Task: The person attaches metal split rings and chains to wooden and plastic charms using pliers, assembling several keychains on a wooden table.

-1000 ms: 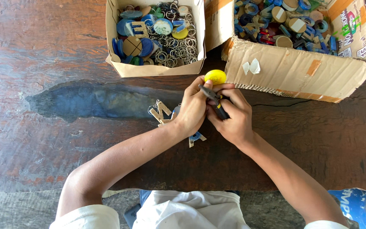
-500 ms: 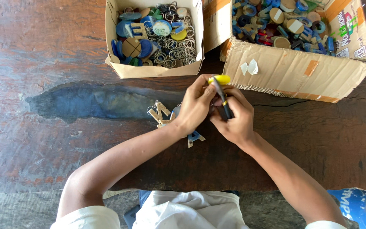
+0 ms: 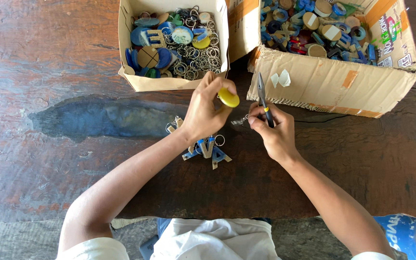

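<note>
My left hand pinches a small yellow disc just in front of the smaller cardboard box. My right hand grips slim pliers whose tip points away from me, and its fingers also hold a small metal key ring with chain. The two hands sit a little apart over the dark wooden table. Under my left wrist lies a cluster of wooden letter keychains with blue faces.
The smaller box holds metal rings and blue, yellow and wooden discs. A larger torn cardboard box at the right holds several wooden and blue pieces. A blue patch stains the table. A blue container stands at the lower right.
My hands have parted. The left hand has pulled the yellow disc off to the left, while the right hand has kept the pliers and the ring and turned the pliers upright.
</note>
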